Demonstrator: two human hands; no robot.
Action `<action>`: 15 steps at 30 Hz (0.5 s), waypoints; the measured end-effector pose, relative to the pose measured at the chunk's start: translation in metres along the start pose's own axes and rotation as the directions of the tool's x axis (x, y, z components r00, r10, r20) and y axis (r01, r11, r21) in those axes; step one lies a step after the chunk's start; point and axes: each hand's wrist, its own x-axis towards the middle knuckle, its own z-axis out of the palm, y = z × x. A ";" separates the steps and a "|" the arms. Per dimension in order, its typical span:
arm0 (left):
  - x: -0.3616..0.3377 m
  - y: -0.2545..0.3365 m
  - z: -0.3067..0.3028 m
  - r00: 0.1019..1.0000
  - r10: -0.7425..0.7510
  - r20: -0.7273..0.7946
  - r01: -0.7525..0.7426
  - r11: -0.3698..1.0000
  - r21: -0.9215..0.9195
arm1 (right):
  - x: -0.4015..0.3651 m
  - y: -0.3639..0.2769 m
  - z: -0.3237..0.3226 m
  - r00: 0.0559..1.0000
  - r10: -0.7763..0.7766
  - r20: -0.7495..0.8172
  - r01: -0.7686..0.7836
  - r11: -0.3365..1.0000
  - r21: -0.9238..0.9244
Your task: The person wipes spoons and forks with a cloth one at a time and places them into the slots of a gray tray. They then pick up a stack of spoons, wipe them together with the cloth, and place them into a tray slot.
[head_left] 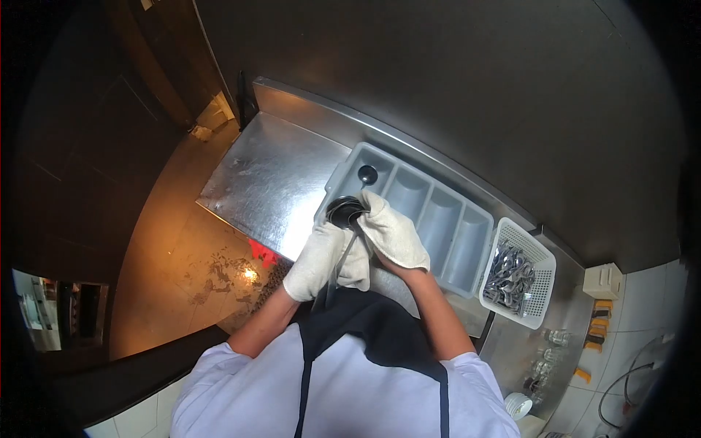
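The left hand, in white cloth, is closed around the handles of dark, round-bowled metal ladles; the right hand, also covered, pinches their bowls, over the near edge of one grey plastic four-compartment tray. The stack could slip, because cloth may grip smooth metal weakly. Held ladles: several, overlapping, not countable; one lying ladle inside the tray; one white perforated basket, its cutlery uncountable.
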 end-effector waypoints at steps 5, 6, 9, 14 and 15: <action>-0.002 -0.012 0.002 0.996 0.052 0.073 -0.089 0.484 0.870 | -0.007 0.017 0.003 0.967 0.033 -0.254 -0.050 0.997 -0.060; -0.006 -0.012 0.003 0.995 0.092 0.043 -0.086 0.531 0.843 | -0.007 0.028 0.005 0.955 0.029 -0.296 -0.037 0.999 -0.020; -0.013 0.004 -0.011 0.959 0.102 -0.266 -0.056 0.983 0.176 | -0.007 0.056 0.007 0.902 -0.034 -0.430 0.045 0.999 0.016; -0.017 0.010 -0.008 0.983 -0.047 -0.176 0.025 0.992 -0.126 | -0.005 0.056 -0.003 0.950 0.255 -0.180 -0.162 0.896 0.414; -0.018 0.016 -0.013 0.985 -0.060 -0.163 0.028 0.981 -0.191 | -0.003 0.057 -0.005 0.949 0.279 -0.145 -0.196 0.885 0.422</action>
